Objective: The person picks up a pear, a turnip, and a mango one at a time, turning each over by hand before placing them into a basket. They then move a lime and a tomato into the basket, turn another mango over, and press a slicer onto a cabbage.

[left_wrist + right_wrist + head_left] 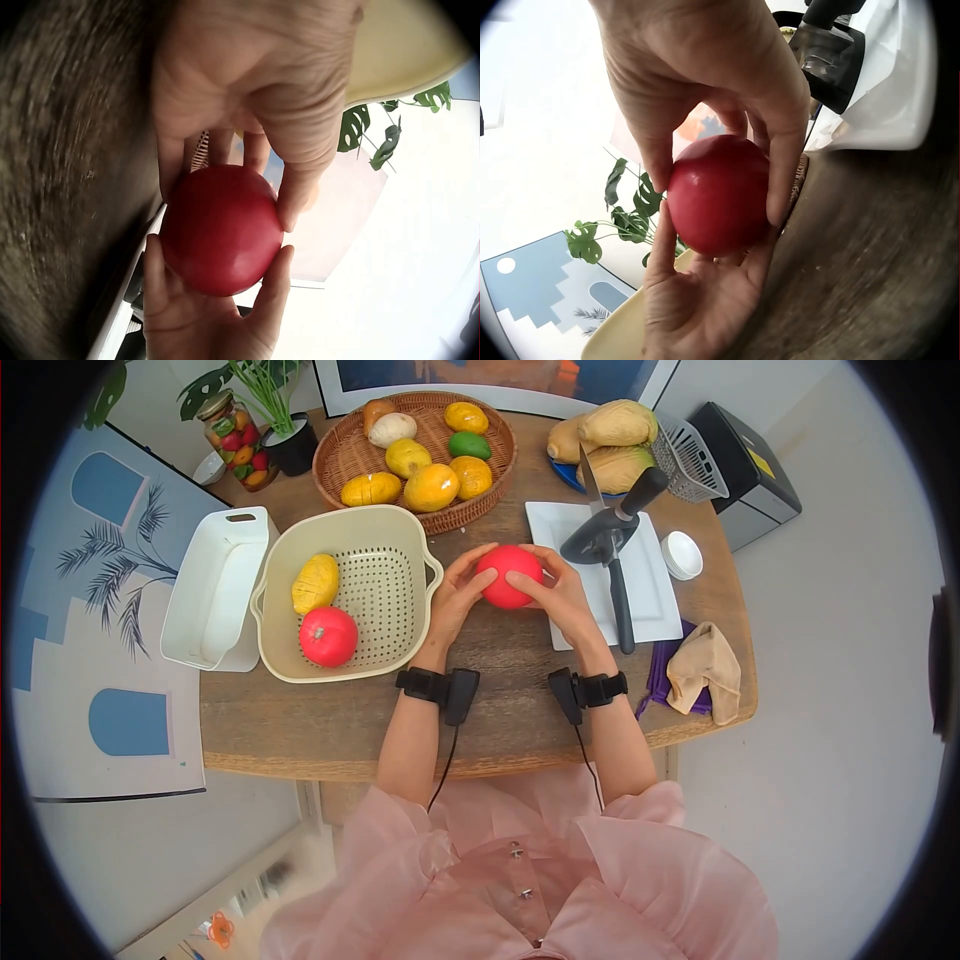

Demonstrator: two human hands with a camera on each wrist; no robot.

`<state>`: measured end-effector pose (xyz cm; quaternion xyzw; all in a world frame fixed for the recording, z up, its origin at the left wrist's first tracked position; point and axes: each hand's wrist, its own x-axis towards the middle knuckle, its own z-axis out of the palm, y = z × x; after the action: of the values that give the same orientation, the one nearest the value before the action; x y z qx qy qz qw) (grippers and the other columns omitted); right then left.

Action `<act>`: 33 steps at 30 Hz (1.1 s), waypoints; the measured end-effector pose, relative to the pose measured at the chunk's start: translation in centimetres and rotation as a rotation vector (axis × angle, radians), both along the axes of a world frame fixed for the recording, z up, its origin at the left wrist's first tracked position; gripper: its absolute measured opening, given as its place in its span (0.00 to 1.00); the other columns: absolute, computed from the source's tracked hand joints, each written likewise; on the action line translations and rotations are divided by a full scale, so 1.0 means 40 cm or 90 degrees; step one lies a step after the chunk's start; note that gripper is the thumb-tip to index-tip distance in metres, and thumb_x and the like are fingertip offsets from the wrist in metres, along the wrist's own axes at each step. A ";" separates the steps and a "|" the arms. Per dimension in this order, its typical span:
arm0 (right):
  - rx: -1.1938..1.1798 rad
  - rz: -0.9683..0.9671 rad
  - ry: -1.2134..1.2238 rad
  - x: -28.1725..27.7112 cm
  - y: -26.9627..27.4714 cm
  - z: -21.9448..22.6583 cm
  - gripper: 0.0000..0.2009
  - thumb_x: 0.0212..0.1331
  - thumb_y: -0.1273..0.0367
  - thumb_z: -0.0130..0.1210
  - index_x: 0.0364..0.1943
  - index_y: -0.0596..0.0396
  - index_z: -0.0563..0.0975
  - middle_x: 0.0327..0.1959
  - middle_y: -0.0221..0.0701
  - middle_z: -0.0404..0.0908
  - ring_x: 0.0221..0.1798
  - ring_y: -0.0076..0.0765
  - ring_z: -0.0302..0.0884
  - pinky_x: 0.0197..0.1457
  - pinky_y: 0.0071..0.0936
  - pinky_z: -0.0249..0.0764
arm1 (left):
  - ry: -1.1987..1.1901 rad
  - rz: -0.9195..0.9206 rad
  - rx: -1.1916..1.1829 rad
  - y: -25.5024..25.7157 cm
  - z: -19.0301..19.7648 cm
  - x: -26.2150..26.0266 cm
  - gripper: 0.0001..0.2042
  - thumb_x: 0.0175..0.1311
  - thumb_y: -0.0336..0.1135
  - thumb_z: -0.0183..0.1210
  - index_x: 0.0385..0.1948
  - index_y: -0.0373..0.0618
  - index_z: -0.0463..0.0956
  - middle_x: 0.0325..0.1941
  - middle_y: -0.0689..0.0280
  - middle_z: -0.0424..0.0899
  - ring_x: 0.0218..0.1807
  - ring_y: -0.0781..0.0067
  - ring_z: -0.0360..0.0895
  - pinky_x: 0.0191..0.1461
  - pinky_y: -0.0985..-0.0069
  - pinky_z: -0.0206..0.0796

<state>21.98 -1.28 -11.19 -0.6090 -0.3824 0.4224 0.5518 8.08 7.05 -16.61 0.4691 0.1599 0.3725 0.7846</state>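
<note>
Both hands grip one round red fruit (510,577) above the table, between the beige basket and the white board. In the head view the left hand (457,600) curls round its left side and the right hand (566,600) round its right side, thumbs on the near face. The left wrist view shows the red fruit (223,230) between the left hand (255,82) and the right hand (214,322). From the right wrist, the fruit (718,196) appears smooth, held by the right hand (705,67) and left hand (705,307).
The beige basket (385,595) holds a yellow fruit (316,584) and another red one (329,637). Behind stands a wicker basket (330,460) of fruit. On the right, a knife and black holder (600,538) rest on the white board (655,600), near cloths (704,670).
</note>
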 end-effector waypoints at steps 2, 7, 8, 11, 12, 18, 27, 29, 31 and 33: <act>0.034 0.014 -0.006 -0.001 -0.002 -0.009 0.31 0.44 0.64 0.68 0.54 0.57 0.67 0.48 0.39 0.72 0.48 0.33 0.74 0.49 0.25 0.74 | -0.021 0.002 -0.017 0.004 -0.007 0.002 0.21 0.65 0.37 0.52 0.58 0.39 0.63 0.58 0.57 0.69 0.59 0.69 0.68 0.62 0.70 0.61; 0.164 0.044 -0.194 -0.008 -0.004 -0.004 0.29 0.40 0.68 0.70 0.49 0.54 0.69 0.47 0.34 0.74 0.52 0.31 0.70 0.56 0.30 0.68 | -0.002 -0.031 -0.104 0.003 -0.004 0.000 0.22 0.66 0.44 0.50 0.56 0.38 0.65 0.54 0.57 0.71 0.55 0.69 0.72 0.56 0.71 0.68; 0.164 0.044 -0.194 -0.006 -0.004 -0.003 0.29 0.40 0.68 0.70 0.49 0.54 0.69 0.47 0.34 0.74 0.52 0.31 0.70 0.56 0.30 0.68 | 0.037 -0.031 -0.088 0.002 -0.005 0.001 0.23 0.66 0.45 0.50 0.55 0.37 0.65 0.54 0.57 0.72 0.54 0.69 0.72 0.54 0.72 0.69; 0.158 0.082 -0.240 0.000 -0.004 -0.010 0.28 0.41 0.68 0.69 0.49 0.53 0.69 0.46 0.33 0.74 0.49 0.29 0.72 0.55 0.28 0.69 | 0.077 -0.035 -0.068 0.004 -0.008 -0.001 0.24 0.65 0.46 0.51 0.55 0.37 0.65 0.54 0.57 0.71 0.54 0.68 0.72 0.52 0.73 0.71; 0.131 0.074 -0.235 0.005 -0.002 -0.016 0.27 0.44 0.67 0.67 0.50 0.53 0.69 0.47 0.34 0.74 0.48 0.29 0.73 0.53 0.27 0.71 | 0.078 -0.041 -0.064 0.006 -0.009 -0.002 0.24 0.64 0.45 0.53 0.56 0.38 0.65 0.54 0.57 0.71 0.54 0.68 0.72 0.51 0.74 0.71; -0.006 0.011 -0.001 -0.003 -0.002 -0.001 0.24 0.55 0.62 0.59 0.55 0.55 0.68 0.49 0.37 0.72 0.46 0.31 0.75 0.41 0.22 0.76 | 0.026 -0.009 0.087 -0.002 0.000 0.002 0.26 0.56 0.36 0.61 0.57 0.42 0.64 0.57 0.57 0.68 0.59 0.67 0.66 0.61 0.73 0.61; 0.082 0.009 -0.108 0.013 -0.005 -0.020 0.24 0.50 0.66 0.63 0.52 0.56 0.69 0.48 0.36 0.71 0.48 0.32 0.73 0.47 0.25 0.74 | 0.081 -0.034 -0.001 0.000 -0.007 0.004 0.27 0.57 0.36 0.61 0.58 0.42 0.63 0.56 0.57 0.70 0.56 0.69 0.70 0.55 0.75 0.67; 0.106 0.003 -0.128 0.015 -0.003 -0.028 0.24 0.49 0.66 0.64 0.50 0.56 0.69 0.47 0.35 0.72 0.48 0.31 0.72 0.48 0.25 0.73 | 0.093 -0.026 0.016 -0.004 -0.001 0.004 0.26 0.57 0.36 0.61 0.58 0.43 0.64 0.55 0.57 0.71 0.54 0.69 0.72 0.52 0.76 0.69; 0.136 0.010 -0.142 0.017 0.000 -0.036 0.21 0.50 0.67 0.63 0.48 0.56 0.70 0.47 0.34 0.72 0.48 0.29 0.72 0.49 0.24 0.72 | 0.105 -0.021 0.033 -0.005 0.002 0.007 0.26 0.57 0.37 0.61 0.58 0.43 0.64 0.54 0.57 0.72 0.52 0.70 0.73 0.48 0.78 0.71; 0.135 0.009 -0.143 0.016 0.006 -0.043 0.21 0.51 0.66 0.62 0.48 0.56 0.71 0.47 0.34 0.72 0.47 0.29 0.72 0.50 0.25 0.72 | 0.115 -0.004 0.040 -0.001 0.000 0.005 0.25 0.58 0.37 0.60 0.57 0.43 0.64 0.53 0.57 0.72 0.52 0.69 0.74 0.48 0.77 0.72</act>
<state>22.63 -1.04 -12.90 -0.5880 -0.4884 0.3127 0.5639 8.30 6.99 -16.62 0.5257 0.2164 0.3310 0.7532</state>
